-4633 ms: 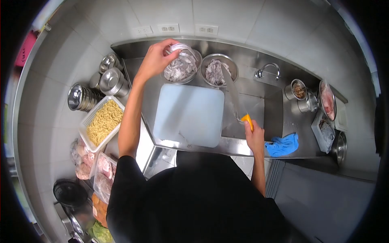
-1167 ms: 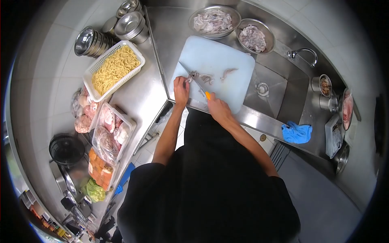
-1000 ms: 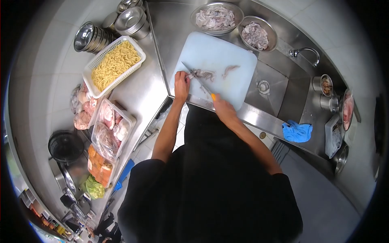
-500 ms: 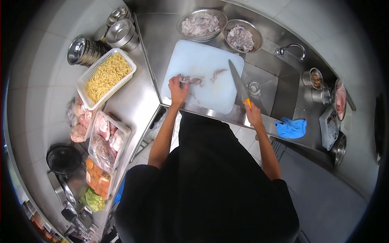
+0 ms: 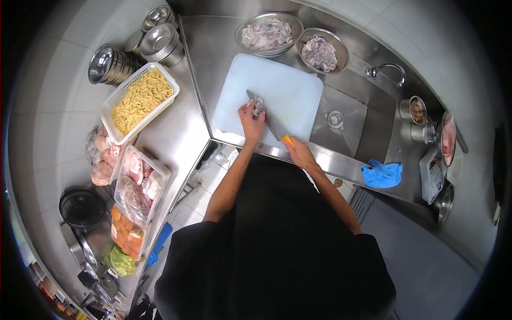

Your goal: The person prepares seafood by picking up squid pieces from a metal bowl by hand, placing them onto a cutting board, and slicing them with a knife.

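Observation:
On the pale blue cutting board (image 5: 288, 85), my left hand (image 5: 252, 121) is closed around a small heap of greyish squid pieces (image 5: 258, 104). My right hand (image 5: 301, 153) grips the yellow handle of a long knife (image 5: 276, 128). The blade lies low across the board beside the squid, its tip pointing to the upper left; part of it is hidden by the pieces and my left fingers. Behind the board stand a larger metal bowl (image 5: 296, 24) and a smaller one (image 5: 345, 55), both holding squid strips.
A sink (image 5: 341, 117) with a faucet (image 5: 392, 68) adjoins the board on the right, and a blue cloth (image 5: 382, 174) lies near its front corner. At left are a basket of yellow noodles (image 5: 141, 101), stacked metal bowls (image 5: 160, 42) and a container of bagged meat (image 5: 140, 184).
The knife has swung from the board's right side to the squid near my left hand. The squid pieces that lay spread out are now gathered in one heap, and my left hand has shifted right.

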Motion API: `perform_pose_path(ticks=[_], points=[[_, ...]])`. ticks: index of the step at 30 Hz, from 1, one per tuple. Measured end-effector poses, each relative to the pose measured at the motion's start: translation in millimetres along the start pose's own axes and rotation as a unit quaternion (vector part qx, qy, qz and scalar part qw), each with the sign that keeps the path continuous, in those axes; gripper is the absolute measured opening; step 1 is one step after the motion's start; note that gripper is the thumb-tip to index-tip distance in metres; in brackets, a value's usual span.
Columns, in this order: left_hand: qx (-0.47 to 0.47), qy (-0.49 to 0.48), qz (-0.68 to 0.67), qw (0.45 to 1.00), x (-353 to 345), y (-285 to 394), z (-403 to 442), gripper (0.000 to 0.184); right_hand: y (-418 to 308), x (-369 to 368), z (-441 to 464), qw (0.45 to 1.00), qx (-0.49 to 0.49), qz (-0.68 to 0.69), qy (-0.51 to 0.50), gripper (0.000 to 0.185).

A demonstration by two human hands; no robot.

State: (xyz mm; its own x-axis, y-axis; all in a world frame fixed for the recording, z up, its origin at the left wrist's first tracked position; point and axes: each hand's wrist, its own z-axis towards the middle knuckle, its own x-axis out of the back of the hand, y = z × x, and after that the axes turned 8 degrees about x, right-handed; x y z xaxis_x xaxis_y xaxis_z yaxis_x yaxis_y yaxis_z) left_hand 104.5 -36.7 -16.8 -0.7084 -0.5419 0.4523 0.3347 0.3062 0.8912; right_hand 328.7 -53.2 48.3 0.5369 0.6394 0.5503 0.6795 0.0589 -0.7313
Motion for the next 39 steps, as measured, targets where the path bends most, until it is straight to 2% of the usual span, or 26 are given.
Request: perform_pose_path(ticks=[1,5,7,10,11,14,17,20,21,23,25,28,31,32,34,37,39], points=[[0.022,0.002,-0.033,0.999,-1.9,5.7,0.5,0.053,-1.8,-0.4,0.4,1.0,0.001,0.005,0.004,0.044],[0.003,0.002,-0.053,0.999,-17.9,16.3,16.1,0.046,-10.9,18.0,-1.3,0.998,0.018,-0.01,0.051,0.042],[-0.033,-0.006,-0.091,0.995,-31.1,46.2,30.1,0.047,-21.9,38.4,-4.8,0.995,0.032,0.004,0.09,0.042],[-0.06,-0.041,-0.145,0.987,-56.9,115.6,57.3,0.047,-41.6,83.5,-6.0,0.987,-0.004,0.028,0.161,0.042],[-0.065,-0.056,-0.162,0.983,-71.3,138.4,68.3,0.047,-40.4,98.0,-3.8,0.979,0.014,-0.004,0.203,0.042],[-0.174,-0.024,-0.136,0.975,-124.3,189.8,113.8,0.045,-47.2,149.9,5.9,0.954,-0.028,-0.092,0.284,0.04],[-0.21,-0.146,-0.08,0.963,-157.7,215.9,151.9,0.042,-59.9,194.8,3.9,0.926,-0.061,-0.194,0.319,0.038],[-0.235,-0.126,-0.026,0.964,-136.6,239.5,182.4,0.035,-63.1,218.4,-4.6,0.916,-0.054,-0.207,0.34,0.038],[-0.196,-0.155,-0.009,0.968,-127.5,236.7,205.8,0.028,-60.2,221.4,-7.2,0.918,-0.049,-0.192,0.345,0.038],[-0.205,-0.083,0.125,0.967,-102.5,218.4,241.7,0.025,-54.4,223.0,-12.6,0.927,-0.034,-0.156,0.339,0.038],[-0.132,-0.089,0.38,0.911,-96.3,164.2,280.5,0.027,-50.0,216.8,-20.4,0.936,-0.03,-0.121,0.329,0.038],[-0.13,-0.158,0.393,0.896,-81.5,121.4,295.5,0.032,-45.2,205.4,-25.7,0.944,-0.03,-0.081,0.319,0.037],[-0.149,-0.277,0.331,0.89,-65.6,118.7,332.7,0.031,-35.7,193.1,-23.1,0.948,-0.036,-0.057,0.311,0.036],[-0.179,-0.28,0.331,0.883,-60.9,118.8,341.7,0.033,-35.7,190.8,-25.6,0.951,-0.041,-0.048,0.302,0.036],[-0.24,-0.284,0.328,0.869,-47.3,139.7,352.4,0.036,-36.2,187.7,-29.8,0.954,-0.043,-0.032,0.294,0.036],[-0.219,-0.291,0.24,0.9,-20.4,199.7,339.8,0.032,-36.2,186.1,-36.3,0.954,-0.042,-0.009,0.296,0.037],[-0.163,-0.352,0.21,0.897,-9.2,239.7,338.5,0.03,-35.4,185.5,-41.1,0.953,-0.051,0.005,0.298,0.037]])
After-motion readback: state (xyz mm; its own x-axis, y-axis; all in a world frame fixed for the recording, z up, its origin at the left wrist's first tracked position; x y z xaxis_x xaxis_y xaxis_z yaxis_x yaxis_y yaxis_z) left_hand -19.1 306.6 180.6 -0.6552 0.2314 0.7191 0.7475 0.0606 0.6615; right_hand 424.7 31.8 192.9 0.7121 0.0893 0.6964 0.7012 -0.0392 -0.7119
